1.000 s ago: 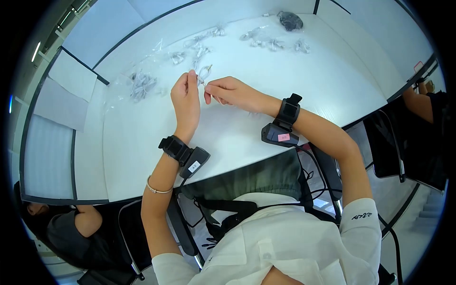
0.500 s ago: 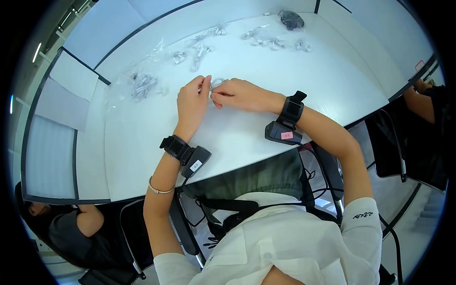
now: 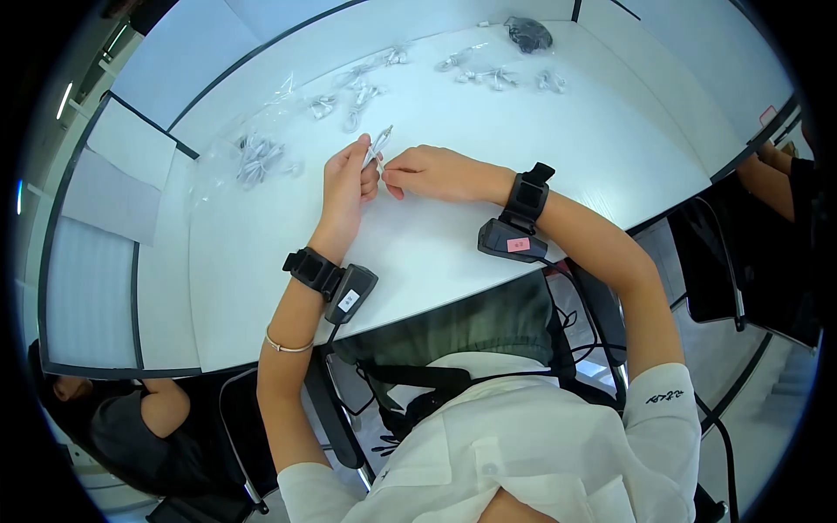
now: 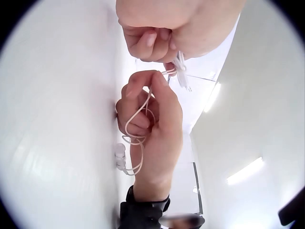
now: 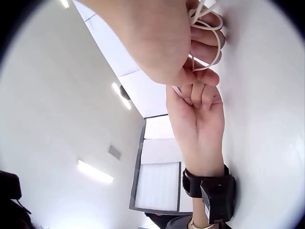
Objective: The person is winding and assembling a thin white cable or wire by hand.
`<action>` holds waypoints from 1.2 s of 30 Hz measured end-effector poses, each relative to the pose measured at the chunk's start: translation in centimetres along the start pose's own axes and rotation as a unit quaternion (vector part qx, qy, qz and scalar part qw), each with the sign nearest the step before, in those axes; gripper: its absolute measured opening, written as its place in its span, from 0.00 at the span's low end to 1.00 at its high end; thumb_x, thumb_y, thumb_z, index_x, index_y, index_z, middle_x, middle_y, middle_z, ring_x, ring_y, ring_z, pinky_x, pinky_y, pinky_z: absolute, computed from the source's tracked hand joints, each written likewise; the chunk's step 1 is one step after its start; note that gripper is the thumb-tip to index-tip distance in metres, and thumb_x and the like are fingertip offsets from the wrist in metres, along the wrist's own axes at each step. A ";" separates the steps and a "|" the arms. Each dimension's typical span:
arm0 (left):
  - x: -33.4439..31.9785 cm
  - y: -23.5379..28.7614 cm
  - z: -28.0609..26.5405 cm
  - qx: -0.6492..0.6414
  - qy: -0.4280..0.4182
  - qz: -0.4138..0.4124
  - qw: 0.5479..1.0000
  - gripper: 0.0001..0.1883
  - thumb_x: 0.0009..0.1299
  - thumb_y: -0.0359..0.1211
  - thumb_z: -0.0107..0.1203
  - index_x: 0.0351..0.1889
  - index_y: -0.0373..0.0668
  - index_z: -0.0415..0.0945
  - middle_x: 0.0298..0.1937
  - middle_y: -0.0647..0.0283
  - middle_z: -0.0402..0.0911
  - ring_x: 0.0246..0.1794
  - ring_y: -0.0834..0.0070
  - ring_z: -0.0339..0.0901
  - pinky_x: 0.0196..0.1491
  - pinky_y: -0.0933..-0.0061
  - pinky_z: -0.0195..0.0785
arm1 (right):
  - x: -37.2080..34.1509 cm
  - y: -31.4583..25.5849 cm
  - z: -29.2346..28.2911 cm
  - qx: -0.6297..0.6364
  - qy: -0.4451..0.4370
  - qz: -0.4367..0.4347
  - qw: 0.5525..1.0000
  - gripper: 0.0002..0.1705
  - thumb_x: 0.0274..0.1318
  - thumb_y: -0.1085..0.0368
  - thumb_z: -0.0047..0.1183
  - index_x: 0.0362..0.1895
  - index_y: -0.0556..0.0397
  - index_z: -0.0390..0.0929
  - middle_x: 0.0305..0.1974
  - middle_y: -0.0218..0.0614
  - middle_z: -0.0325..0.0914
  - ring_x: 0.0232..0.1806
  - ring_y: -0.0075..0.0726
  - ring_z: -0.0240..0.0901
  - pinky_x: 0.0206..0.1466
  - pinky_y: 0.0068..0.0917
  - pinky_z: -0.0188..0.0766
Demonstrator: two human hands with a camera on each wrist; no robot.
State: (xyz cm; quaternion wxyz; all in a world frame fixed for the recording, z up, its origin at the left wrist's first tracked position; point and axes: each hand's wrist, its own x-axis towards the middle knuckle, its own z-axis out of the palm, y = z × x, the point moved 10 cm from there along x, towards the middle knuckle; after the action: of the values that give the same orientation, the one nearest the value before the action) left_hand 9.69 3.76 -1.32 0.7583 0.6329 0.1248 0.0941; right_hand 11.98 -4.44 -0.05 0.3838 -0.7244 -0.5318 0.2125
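A white earphone cable (image 3: 378, 146) is between the two hands, above the table. The left hand (image 3: 347, 185) has its fingers curled round a gathered bundle of it, with the plug end sticking up past the thumb. Just to the right, the right hand (image 3: 436, 173) pinches the cable between thumb and index finger. In the left wrist view, loose loops of cable (image 4: 129, 137) hang by the right hand (image 4: 155, 124), and white earbuds (image 4: 120, 155) dangle at their lower end. The right wrist view has the left hand (image 5: 200, 114) curled, partly behind the right one.
Several coiled white cables (image 3: 352, 105) lie in clear bags toward the back of the white table (image 3: 453, 253). A larger bagged bundle (image 3: 259, 159) is at the left, a dark bagged item (image 3: 529, 35) at the back right. Low partitions surround the table; other people sit beyond both sides.
Both hands shifted right and slightly toward the body, then the left hand moved back a little left. Its fingers now curl round the cable bundle, whose plug end points up again.
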 end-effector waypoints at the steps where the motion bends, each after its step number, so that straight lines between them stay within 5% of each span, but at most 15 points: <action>1: 0.0 -0.1 0.2 -0.007 -0.006 -0.004 1.000 0.16 0.71 0.41 0.44 0.26 0.41 0.68 0.12 0.78 0.49 0.10 0.90 0.43 0.14 0.84 0.37 | -0.1 -0.2 0.0 -0.001 -0.004 0.007 1.000 0.20 0.57 0.54 0.36 0.22 0.53 0.72 0.21 0.38 0.68 0.23 0.35 0.62 0.29 0.32 0.58; 11: 0.2 -0.3 0.4 -0.068 -0.034 -0.012 0.997 0.16 0.71 0.41 0.43 0.27 0.40 0.68 0.11 0.78 0.50 0.10 0.89 0.43 0.14 0.83 0.37 | 0.4 0.1 -0.3 -0.033 0.013 0.024 0.999 0.20 0.54 0.53 0.36 0.21 0.52 0.71 0.20 0.37 0.69 0.23 0.36 0.64 0.29 0.33 0.60; 20: -0.2 0.7 -1.1 0.134 0.085 0.031 0.987 0.18 0.69 0.43 0.47 0.23 0.39 0.70 0.12 0.77 0.54 0.11 0.90 0.46 0.14 0.83 0.38 | 0.5 -0.6 0.4 -0.095 0.021 -0.020 0.995 0.18 0.54 0.54 0.36 0.22 0.51 0.71 0.20 0.38 0.70 0.22 0.37 0.65 0.29 0.33 0.61; 26: -0.3 3.5 -0.5 0.300 0.085 0.211 0.926 0.20 0.69 0.42 0.47 0.24 0.33 0.70 0.14 0.71 0.58 0.17 0.86 0.52 0.20 0.79 0.47 | -0.7 -3.1 -1.6 -0.056 0.019 -0.038 0.998 0.19 0.55 0.54 0.37 0.22 0.53 0.73 0.19 0.38 0.70 0.20 0.37 0.66 0.29 0.33 0.61; 32: 0.0 3.0 0.0 0.366 0.058 0.181 0.911 0.18 0.68 0.39 0.48 0.26 0.31 0.71 0.19 0.59 0.72 0.20 0.77 0.65 0.27 0.75 0.60 | -0.8 -2.8 -3.6 -0.157 0.062 -0.005 0.986 0.20 0.57 0.53 0.40 0.23 0.53 0.74 0.19 0.36 0.70 0.22 0.37 0.65 0.30 0.32 0.62; 36: 0.5 1.6 0.4 0.387 0.011 0.159 0.908 0.15 0.67 0.36 0.45 0.28 0.31 0.73 0.23 0.54 0.76 0.24 0.70 0.74 0.32 0.73 0.65 | -1.2 -4.1 -4.7 -0.206 0.170 -0.140 0.954 0.18 0.58 0.55 0.41 0.25 0.53 0.75 0.24 0.33 0.70 0.30 0.36 0.67 0.35 0.31 0.65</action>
State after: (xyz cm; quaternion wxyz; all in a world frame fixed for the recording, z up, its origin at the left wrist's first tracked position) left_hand 10.35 3.79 0.24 0.4278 0.8869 0.0571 0.1647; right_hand 12.43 -6.54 5.92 0.3365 -0.7316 -0.5870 -0.0834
